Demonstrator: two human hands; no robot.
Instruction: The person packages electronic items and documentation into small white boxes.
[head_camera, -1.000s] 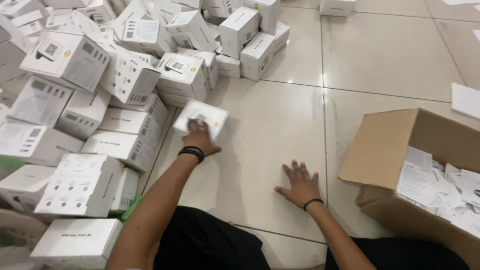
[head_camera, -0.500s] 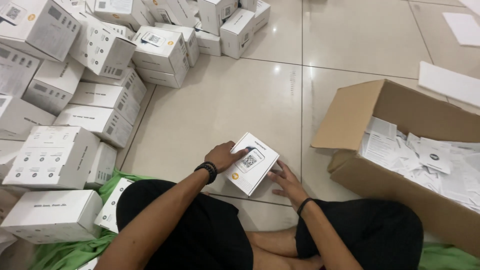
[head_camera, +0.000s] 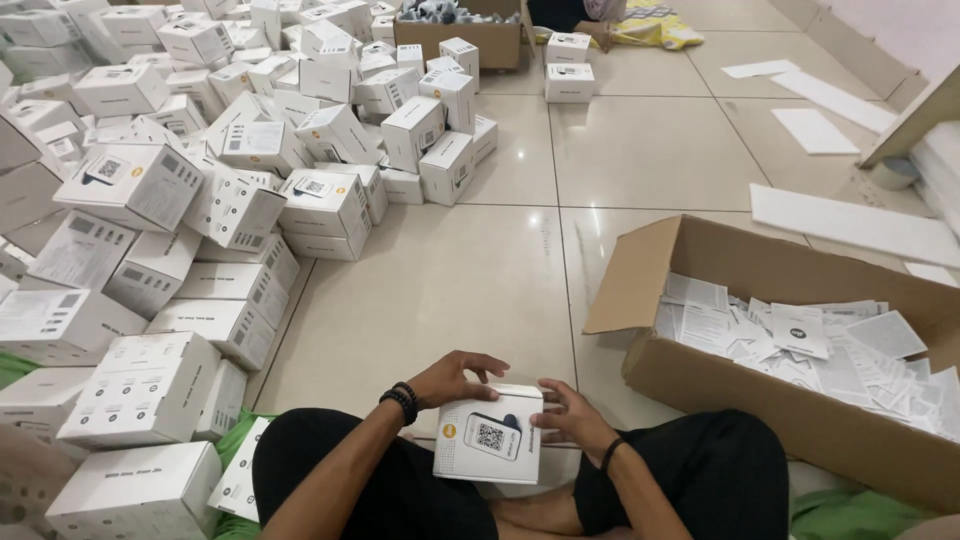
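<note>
Both hands hold one small white box (head_camera: 489, 437) over the lap: left hand (head_camera: 452, 379) closed on its top edge, right hand (head_camera: 573, 418) closed on its side, beside the open cardboard carton (head_camera: 700, 375) on the floor.

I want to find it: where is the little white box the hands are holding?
The white box is low in the head view, between the left hand and right hand, over the lap.

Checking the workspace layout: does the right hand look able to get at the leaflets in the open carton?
Probably yes: the right hand sits near the carton, its flaps are open, and the leaflets lie uncovered, though it now holds the white box.
</note>
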